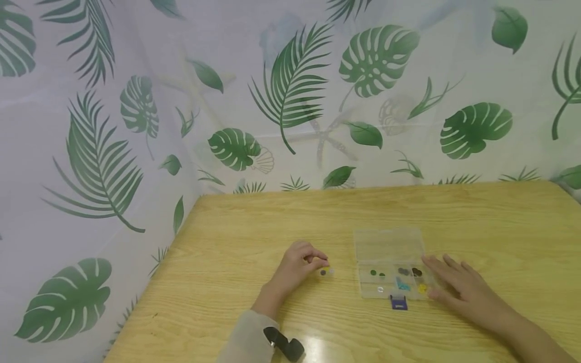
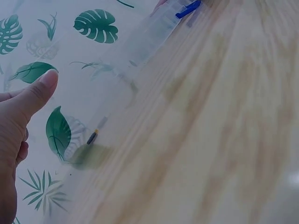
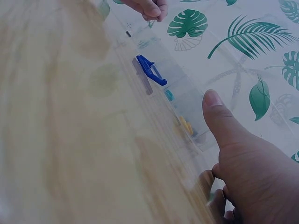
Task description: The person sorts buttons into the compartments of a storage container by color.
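Observation:
A clear plastic compartment box (image 1: 380, 296) lies on the table with its lid (image 1: 386, 243) folded back and its blue latch (image 1: 399, 303) toward me. Its compartments hold small green, grey, dark brown, turquoise and yellow pieces, plus a white ring. My right hand (image 1: 467, 290) rests at the box's right side, fingers spread and thumb close to the near right corner. Left of the box, my left hand (image 1: 295, 267) hovers with loosely bent fingers over a few small grey, yellow and pale pieces (image 1: 325, 271). Those pieces (image 2: 93, 136) lie on the table, apart from the left thumb.
The wooden table (image 1: 254, 222) runs back to a white curtain (image 1: 299, 166) printed with green leaves, which also hangs along the left side. A black strap (image 1: 283, 344) sits at the left sleeve.

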`<state>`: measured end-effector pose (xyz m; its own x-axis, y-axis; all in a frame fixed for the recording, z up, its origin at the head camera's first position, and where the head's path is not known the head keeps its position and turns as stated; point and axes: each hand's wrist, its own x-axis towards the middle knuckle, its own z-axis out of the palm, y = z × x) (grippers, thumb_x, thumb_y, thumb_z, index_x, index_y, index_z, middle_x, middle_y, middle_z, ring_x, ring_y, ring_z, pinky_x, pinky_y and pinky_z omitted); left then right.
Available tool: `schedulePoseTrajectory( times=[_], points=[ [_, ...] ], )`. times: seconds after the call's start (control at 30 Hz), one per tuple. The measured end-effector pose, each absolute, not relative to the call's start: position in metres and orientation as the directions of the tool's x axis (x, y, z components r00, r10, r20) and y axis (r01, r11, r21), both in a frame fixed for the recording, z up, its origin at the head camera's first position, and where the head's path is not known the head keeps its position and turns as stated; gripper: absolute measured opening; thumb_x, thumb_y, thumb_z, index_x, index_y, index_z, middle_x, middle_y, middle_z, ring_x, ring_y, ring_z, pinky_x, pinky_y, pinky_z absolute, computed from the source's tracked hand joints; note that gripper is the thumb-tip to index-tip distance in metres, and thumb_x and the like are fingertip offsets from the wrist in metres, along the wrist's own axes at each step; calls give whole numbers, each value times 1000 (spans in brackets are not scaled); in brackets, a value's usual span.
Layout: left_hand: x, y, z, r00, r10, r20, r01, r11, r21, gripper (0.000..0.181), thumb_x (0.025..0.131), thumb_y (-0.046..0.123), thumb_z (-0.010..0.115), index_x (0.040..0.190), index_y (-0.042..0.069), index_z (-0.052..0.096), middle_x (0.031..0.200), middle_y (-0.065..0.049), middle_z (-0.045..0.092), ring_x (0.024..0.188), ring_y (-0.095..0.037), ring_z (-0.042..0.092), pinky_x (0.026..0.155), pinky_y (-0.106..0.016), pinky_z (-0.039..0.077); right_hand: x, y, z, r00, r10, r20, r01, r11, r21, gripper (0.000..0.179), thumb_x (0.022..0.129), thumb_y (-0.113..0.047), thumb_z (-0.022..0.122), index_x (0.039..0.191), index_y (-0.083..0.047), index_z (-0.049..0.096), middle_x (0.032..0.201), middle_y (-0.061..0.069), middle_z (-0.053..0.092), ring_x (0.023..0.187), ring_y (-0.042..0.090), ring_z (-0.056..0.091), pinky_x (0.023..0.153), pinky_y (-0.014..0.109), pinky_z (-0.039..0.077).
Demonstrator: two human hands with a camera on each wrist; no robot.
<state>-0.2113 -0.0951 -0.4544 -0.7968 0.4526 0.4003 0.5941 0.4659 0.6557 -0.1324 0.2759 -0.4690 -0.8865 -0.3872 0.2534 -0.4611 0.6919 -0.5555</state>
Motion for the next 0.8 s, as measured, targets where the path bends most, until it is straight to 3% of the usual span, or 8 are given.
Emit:
schedulePoseTrajectory(
  times=[0.57, 0.8],
  points=[
    [-218, -31, -456, -679, 465, 568, 731, 349, 587, 9, 76, 15, 78, 82, 9, 74, 63, 3, 43, 67, -6, 35, 63, -15, 31, -133, 277, -470, -886, -393, 246, -460, 681, -569, 66, 92, -19, 61, 149, -17, 29, 142, 26, 39, 131, 57, 23, 112, 55, -7],
    [-212, -3, -450, -670, 516, 533, 734, 359, 576, 10, 76, 18, 78, 82, 10, 75, 64, 2, 47, 67, -5, 36, 65, -12, 30, -133, 276, -469, -882, -395, 259, -470, 682, -561, 65, 91, -19, 61, 149, -15, 31, 142, 25, 41, 129, 58, 25, 112, 58, -5]
  ],
)
